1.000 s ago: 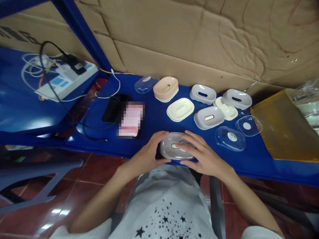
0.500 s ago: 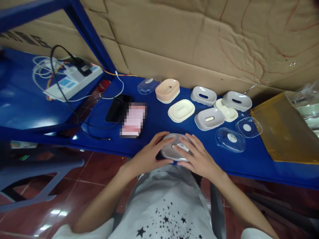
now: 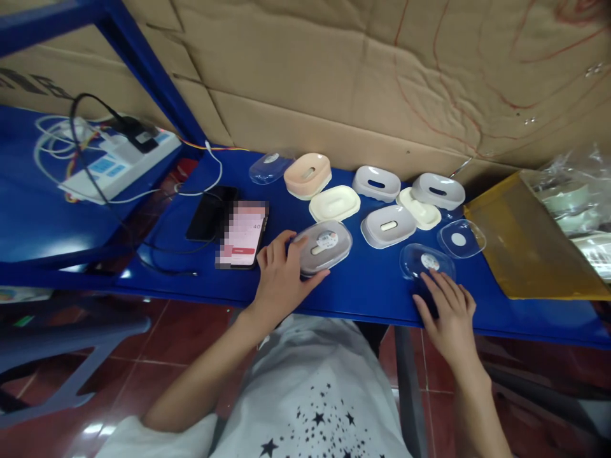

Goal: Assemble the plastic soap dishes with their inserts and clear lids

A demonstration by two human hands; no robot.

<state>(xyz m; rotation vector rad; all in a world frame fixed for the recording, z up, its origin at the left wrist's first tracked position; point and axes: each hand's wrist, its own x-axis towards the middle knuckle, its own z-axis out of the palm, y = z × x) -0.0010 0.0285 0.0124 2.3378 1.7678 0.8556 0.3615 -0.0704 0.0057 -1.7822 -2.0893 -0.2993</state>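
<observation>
My left hand [image 3: 279, 280] grips the left end of a grey soap dish [image 3: 331, 254] with a clear lid and a round sticker on top. Its thumb lies along the near side and its fingers reach over the far left edge. To the right, my right hand [image 3: 447, 318] is open, fingers stretched over the near edge of a loose clear lid [image 3: 411, 259]; whether the fingertips touch it I cannot tell. Just beyond the held dish lies a cream tray [image 3: 334, 205]. A grey soap dish on a pale base [image 3: 403, 224] sits between the two hands.
Along the back stand a peach soap dish [image 3: 312, 181], two grey dish tops [image 3: 379, 184], another cream piece [image 3: 424, 216] and more clear lids [image 3: 462, 238]. Left are phones [image 3: 243, 235], cables and a power strip [image 3: 119, 168]. A cardboard box [image 3: 529, 248] borders the right.
My right hand has left the lidded soap dish and moved right to the loose clear lid. My left hand has shifted the dish forward and left on the table.
</observation>
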